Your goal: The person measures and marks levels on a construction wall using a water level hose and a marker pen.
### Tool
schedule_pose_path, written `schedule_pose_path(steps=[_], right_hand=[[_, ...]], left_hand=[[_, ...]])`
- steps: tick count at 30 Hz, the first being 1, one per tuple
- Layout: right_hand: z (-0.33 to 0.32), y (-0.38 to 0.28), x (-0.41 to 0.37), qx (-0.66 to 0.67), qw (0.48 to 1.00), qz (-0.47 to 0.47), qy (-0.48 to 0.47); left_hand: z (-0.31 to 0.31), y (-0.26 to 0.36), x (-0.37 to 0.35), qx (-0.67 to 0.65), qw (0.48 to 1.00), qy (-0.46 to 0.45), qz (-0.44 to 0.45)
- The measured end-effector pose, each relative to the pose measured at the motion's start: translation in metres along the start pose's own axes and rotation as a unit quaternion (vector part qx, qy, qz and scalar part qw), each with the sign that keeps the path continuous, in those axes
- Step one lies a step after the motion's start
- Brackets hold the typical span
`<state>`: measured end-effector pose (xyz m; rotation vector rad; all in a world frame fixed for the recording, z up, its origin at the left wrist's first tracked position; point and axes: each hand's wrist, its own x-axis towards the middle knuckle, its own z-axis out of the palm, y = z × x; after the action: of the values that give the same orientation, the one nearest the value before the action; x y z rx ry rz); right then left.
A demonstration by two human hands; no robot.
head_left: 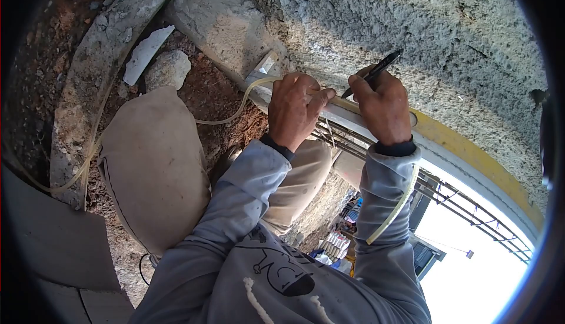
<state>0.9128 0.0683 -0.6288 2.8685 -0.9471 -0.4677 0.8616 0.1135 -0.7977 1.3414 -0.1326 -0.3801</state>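
My left hand (296, 110) is closed with its thumb against the fingers, at a thin clear hose (240, 111) that runs into it from the left. Under both hands passes a long bar (471, 147) with a yellow edge and a pale side, lying along the rough wall. My right hand (381, 105) grips a black marker (385, 65), its tip pointing down and left toward the bar beside my left fingers. A free length of hose (395, 212) hangs over my right sleeve, its link behind the hand hidden.
A rough concrete wall (400, 18) fills the top. At left lie a white broken slab (147, 53), a pale stone (169, 70) and reddish soil (215, 91). My bent knee (156, 159) is close below. Steel rebar (471, 215) and stacked goods (334, 246) show beyond.
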Motion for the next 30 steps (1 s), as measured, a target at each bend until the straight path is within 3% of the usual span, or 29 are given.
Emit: schedule_pose_path(steps=[26, 30], right_hand=[[0.004, 0.002, 0.002, 0.005, 1.0, -0.006, 0.0], [0.004, 0.001, 0.002, -0.015, 1.0, 0.004, 0.006]], left_hand=[[-0.005, -0.001, 0.004, 0.003, 0.999, 0.008, 0.032], [-0.002, -0.012, 0.007, -0.093, 0.995, -0.034, 0.028]])
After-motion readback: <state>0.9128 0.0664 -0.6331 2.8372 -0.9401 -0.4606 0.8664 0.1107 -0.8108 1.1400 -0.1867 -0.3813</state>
